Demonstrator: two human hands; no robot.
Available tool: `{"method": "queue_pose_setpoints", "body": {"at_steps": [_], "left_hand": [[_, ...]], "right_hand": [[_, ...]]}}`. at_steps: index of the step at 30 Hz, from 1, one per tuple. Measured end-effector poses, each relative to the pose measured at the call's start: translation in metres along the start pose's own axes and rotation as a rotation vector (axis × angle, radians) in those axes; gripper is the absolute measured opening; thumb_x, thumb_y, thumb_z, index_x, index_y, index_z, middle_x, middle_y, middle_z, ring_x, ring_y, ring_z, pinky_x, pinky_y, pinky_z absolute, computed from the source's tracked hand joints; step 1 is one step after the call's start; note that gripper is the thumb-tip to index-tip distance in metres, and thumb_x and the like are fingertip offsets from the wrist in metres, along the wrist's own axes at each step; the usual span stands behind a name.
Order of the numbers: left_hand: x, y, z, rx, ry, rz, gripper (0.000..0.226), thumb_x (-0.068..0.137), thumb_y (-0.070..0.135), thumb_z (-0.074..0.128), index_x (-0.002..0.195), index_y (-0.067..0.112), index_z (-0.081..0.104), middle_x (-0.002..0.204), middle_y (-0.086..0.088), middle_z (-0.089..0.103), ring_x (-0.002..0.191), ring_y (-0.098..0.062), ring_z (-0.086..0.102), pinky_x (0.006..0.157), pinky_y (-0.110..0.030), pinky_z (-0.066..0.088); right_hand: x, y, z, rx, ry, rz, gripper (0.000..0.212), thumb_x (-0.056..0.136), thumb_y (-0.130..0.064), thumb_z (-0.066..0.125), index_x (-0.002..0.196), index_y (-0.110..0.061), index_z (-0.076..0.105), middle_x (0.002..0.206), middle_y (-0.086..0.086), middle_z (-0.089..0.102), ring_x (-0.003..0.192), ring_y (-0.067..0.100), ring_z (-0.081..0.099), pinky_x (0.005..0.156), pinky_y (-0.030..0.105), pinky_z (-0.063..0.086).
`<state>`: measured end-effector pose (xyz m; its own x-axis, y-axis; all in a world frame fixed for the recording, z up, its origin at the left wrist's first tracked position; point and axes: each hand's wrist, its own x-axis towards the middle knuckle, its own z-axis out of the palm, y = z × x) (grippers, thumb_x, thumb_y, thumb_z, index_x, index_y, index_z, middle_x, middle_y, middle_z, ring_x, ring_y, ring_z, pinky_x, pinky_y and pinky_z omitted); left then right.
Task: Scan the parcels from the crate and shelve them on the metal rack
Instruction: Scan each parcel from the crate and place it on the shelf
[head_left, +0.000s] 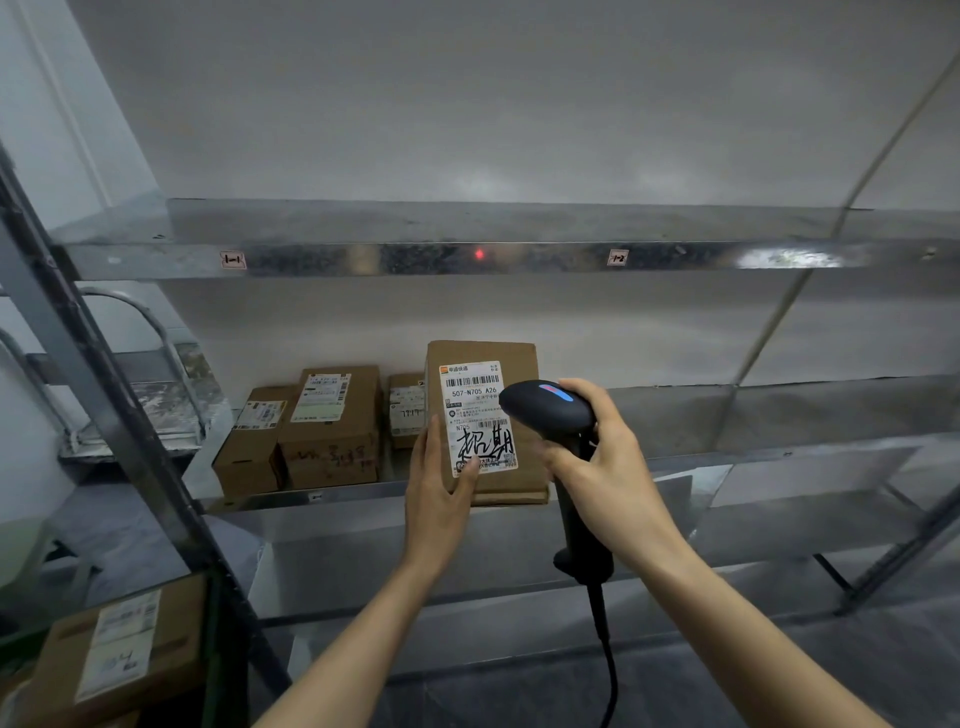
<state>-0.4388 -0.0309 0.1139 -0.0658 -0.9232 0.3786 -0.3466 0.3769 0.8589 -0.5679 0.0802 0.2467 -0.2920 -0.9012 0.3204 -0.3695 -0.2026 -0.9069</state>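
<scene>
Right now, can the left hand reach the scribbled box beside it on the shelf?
Probably yes. The left hand rests on the upright parcel, next to that scribbled box on the same shelf, with nothing between them. It would have to leave the parcel first.

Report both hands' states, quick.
Left hand: open, straight fingers steadying the upright parcel.
Right hand: gripping the barcode scanner.
</scene>
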Motion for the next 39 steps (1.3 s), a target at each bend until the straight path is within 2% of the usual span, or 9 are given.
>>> {"method": "queue_pose_setpoints", "body": {"at_steps": [4, 9, 14, 18, 21, 24, 28, 34, 39], "left_hand": [[0.003, -0.001, 0.014, -0.022, 0.008, 0.013, 0.068, 0.093, 0.034, 0.056, 0.151, 0.026, 0.022, 0.151, 0.001, 0.034, 0.139, -0.008, 0.029, 0.113, -0.03, 0.027], [0.001, 0.004, 0.038, -0.074, -0.017, 0.008, 0.062, 0.091, 0.043, 0.055, 0.143, 0.049, 0.021, 0.14, 0.02, 0.035, 0.121, 0.024, 0.028, 0.095, -0.003, 0.026], [0.001, 0.008, 0.067, -0.111, -0.043, -0.067, 0.06, 0.09, 0.047, 0.054, 0.132, 0.066, 0.016, 0.142, 0.017, 0.038, 0.117, 0.016, 0.039, 0.088, -0.004, 0.032], [0.007, 0.001, 0.082, -0.12, -0.055, -0.09, 0.057, 0.092, 0.045, 0.054, 0.131, 0.065, 0.018, 0.143, 0.012, 0.042, 0.127, -0.004, 0.042, 0.103, -0.032, 0.04], [0.019, -0.008, 0.088, -0.09, -0.055, -0.098, 0.057, 0.093, 0.047, 0.052, 0.14, 0.054, 0.02, 0.143, 0.011, 0.044, 0.13, -0.011, 0.043, 0.105, -0.04, 0.04], [0.035, -0.022, 0.09, -0.088, -0.074, -0.117, 0.058, 0.093, 0.047, 0.051, 0.141, 0.052, 0.02, 0.141, 0.011, 0.045, 0.128, -0.009, 0.044, 0.102, -0.036, 0.041], [0.061, -0.038, 0.09, -0.117, -0.057, -0.131, 0.055, 0.093, 0.042, 0.053, 0.134, 0.058, 0.021, 0.137, 0.016, 0.044, 0.122, 0.006, 0.043, 0.096, -0.012, 0.036], [0.101, -0.066, 0.096, -0.036, -0.084, -0.17, 0.059, 0.096, 0.032, 0.052, 0.148, 0.029, 0.026, 0.141, 0.002, 0.047, 0.126, -0.014, 0.047, 0.105, -0.035, 0.041], [0.12, -0.073, 0.101, 0.002, -0.096, -0.185, 0.059, 0.096, 0.032, 0.051, 0.149, 0.026, 0.025, 0.141, 0.0, 0.046, 0.124, -0.013, 0.047, 0.1, -0.026, 0.039]], "right_hand": [[0.005, 0.009, -0.012, 0.011, 0.004, 0.018, 0.043, 0.085, -0.008, 0.065, 0.117, -0.034, 0.053, 0.091, -0.023, 0.064, 0.084, -0.001, 0.06, 0.081, 0.023, 0.049], [0.011, 0.026, -0.04, 0.009, 0.015, 0.05, 0.048, 0.083, -0.006, 0.066, 0.119, -0.035, 0.053, 0.095, -0.021, 0.065, 0.085, -0.002, 0.061, 0.083, 0.026, 0.048], [0.018, 0.047, -0.069, -0.016, 0.036, 0.077, 0.051, 0.084, -0.004, 0.066, 0.119, -0.036, 0.052, 0.1, -0.017, 0.064, 0.085, 0.002, 0.061, 0.088, 0.035, 0.052], [0.029, 0.063, -0.082, -0.029, 0.045, 0.101, 0.051, 0.084, -0.004, 0.067, 0.118, -0.038, 0.052, 0.1, -0.015, 0.064, 0.084, 0.004, 0.061, 0.087, 0.036, 0.052], [0.042, 0.074, -0.086, -0.033, 0.045, 0.124, 0.051, 0.084, -0.003, 0.066, 0.119, -0.036, 0.052, 0.1, -0.013, 0.064, 0.085, 0.009, 0.062, 0.091, 0.041, 0.052], [0.059, 0.085, -0.083, -0.035, 0.047, 0.141, 0.052, 0.084, -0.003, 0.066, 0.119, -0.038, 0.052, 0.099, -0.013, 0.064, 0.088, 0.011, 0.063, 0.091, 0.043, 0.051], [0.087, 0.095, -0.07, -0.063, 0.031, 0.141, 0.053, 0.083, -0.003, 0.066, 0.122, -0.036, 0.05, 0.105, -0.017, 0.061, 0.093, 0.001, 0.059, 0.091, 0.038, 0.051], [0.13, 0.105, -0.048, -0.038, 0.015, 0.135, 0.051, 0.084, -0.001, 0.064, 0.121, -0.034, 0.049, 0.106, -0.022, 0.058, 0.096, 0.003, 0.059, 0.092, 0.036, 0.052], [0.155, 0.115, -0.035, -0.024, -0.006, 0.149, 0.052, 0.086, -0.003, 0.065, 0.121, -0.036, 0.048, 0.106, -0.027, 0.055, 0.101, 0.012, 0.06, 0.092, 0.044, 0.053]]}}
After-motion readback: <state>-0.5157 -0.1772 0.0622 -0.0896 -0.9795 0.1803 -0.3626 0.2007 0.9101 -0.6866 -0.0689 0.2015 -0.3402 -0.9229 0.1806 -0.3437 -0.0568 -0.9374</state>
